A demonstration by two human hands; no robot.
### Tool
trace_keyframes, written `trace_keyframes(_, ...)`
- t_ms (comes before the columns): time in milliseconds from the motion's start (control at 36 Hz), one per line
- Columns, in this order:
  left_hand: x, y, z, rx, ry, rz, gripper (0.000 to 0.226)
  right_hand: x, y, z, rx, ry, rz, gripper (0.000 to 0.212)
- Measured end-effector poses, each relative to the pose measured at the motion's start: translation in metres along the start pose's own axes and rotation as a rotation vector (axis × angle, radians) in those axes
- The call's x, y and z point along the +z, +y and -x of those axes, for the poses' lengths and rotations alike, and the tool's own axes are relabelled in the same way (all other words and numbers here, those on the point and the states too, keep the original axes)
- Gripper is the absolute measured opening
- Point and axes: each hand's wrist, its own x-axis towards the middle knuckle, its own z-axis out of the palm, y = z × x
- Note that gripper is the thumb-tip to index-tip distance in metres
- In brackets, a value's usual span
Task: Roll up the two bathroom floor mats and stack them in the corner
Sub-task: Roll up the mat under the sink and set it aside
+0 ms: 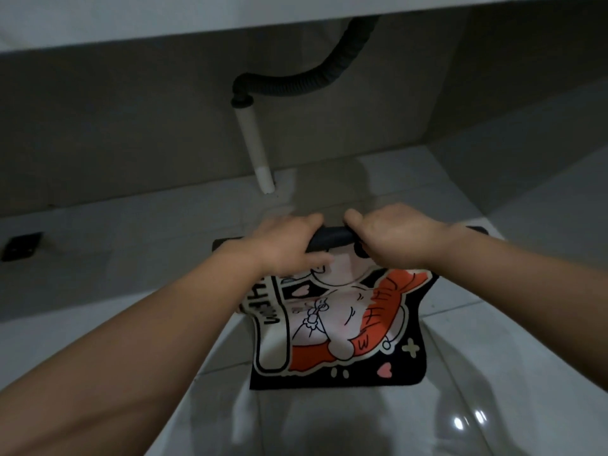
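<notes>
Floor mat (335,327): far edge curled into a tight roll (332,239), long axis crosswise, spanning both hands. Left hand (283,246) and right hand (391,235) both clamped on roll. Unrolled length trailing back below wrists. Second mat not seen.

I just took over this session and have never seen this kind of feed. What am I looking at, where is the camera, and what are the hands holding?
There is no machine: one camera worn on a person's head looks down at their bare hands. The left hand and right hand both grip the rolled far edge of a cartoon-printed floor mat, which lies mostly flat on the tiled floor. Behind it, a drain hose and white pipe run down under a counter. Only one mat is clearly visible.
</notes>
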Motion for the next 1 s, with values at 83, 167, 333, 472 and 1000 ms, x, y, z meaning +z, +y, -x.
trace_keyframes(83, -0.002, 0.000, -0.002, -0.036, -0.121, 0.155, 0.038, -0.002, -0.002, 0.004, -0.100, 0.018, 0.146, 0.033)
trace_keyframes(167, -0.008, -0.001, -0.002, -0.067, -0.177, 0.252, 0.044, 0.006, -0.004, 0.010, -0.229, 0.198, 0.242, 0.045)
trace_keyframes(333, -0.001, 0.002, 0.001, -0.063, -0.142, 0.151, 0.019, 0.013, -0.001, 0.006, -0.283, 0.233, 0.151, 0.048)
trace_keyframes(472, 0.006, 0.004, 0.003, 0.038, 0.041, -0.072, 0.016, -0.002, 0.004, 0.001, -0.069, 0.002, -0.159, 0.048)
trace_keyframes(1000, 0.008, -0.007, -0.003, -0.143, -0.136, 0.247, 0.042, 0.006, -0.009, -0.004, -0.175, 0.246, 0.196, 0.024)
